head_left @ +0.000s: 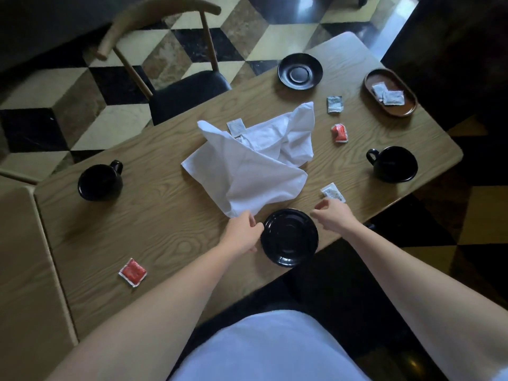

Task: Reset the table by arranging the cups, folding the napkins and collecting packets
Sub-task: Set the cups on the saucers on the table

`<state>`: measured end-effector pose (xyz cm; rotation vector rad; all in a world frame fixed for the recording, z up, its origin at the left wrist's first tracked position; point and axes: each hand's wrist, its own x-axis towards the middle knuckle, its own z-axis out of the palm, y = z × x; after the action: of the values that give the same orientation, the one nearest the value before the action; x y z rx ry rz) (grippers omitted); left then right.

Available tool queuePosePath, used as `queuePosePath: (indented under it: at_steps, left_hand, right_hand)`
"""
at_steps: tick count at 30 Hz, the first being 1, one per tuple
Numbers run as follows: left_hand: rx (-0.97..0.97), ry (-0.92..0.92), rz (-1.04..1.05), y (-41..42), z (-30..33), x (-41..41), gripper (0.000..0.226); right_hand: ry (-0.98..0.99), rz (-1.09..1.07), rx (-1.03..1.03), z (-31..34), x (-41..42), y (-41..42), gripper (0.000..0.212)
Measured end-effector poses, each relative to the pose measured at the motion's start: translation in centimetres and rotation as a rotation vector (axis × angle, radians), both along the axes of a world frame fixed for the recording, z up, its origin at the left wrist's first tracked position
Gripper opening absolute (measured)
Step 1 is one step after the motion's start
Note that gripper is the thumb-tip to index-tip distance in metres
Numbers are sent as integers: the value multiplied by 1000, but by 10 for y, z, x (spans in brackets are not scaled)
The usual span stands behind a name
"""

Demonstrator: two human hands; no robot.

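A crumpled white napkin [247, 166] lies mid-table, with a white packet [235, 127] resting on its far edge. My left hand [242, 233] sits at the napkin's near corner, just left of a black saucer [288, 237], fingers apart and holding nothing. My right hand [332, 215] hovers to the right of that saucer, loosely curled and empty, just short of a white packet [333, 192]. One black cup [100, 182] stands at the left and another black cup [393, 165] at the right. Two red packets [132, 272] [339, 133] and a grey packet [334, 104] lie loose on the table.
A second black saucer [299, 71] sits at the far side. An oval wooden tray [406, 111] at the far right holds two white packets [387, 95]. A wooden chair [189, 89] stands beyond the table's [154, 215] far edge. A pale bench [24, 270] runs along the left.
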<state>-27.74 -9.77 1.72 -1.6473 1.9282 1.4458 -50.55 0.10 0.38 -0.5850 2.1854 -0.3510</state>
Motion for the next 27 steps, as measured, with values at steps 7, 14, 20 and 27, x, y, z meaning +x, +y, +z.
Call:
queuePosePath:
  at_steps: [7,14,20,27]
  left_hand:
    - [131,334,346,-119,39,-83,19]
    - [145,444,514,-230,19,-190,46]
    - [98,367,617,-286,-25,-265,40]
    - [99,342,603,-327,-67,-320,54]
  right_hand:
    - [-128,-271,-251,36,-55,-103,16]
    - [-295,-524,-409,28,-148,-220,22]
    - [-217,-657,-413,-10,-220,-284,8]
    - [-194,-646,-382,-55,-267,-337,15]
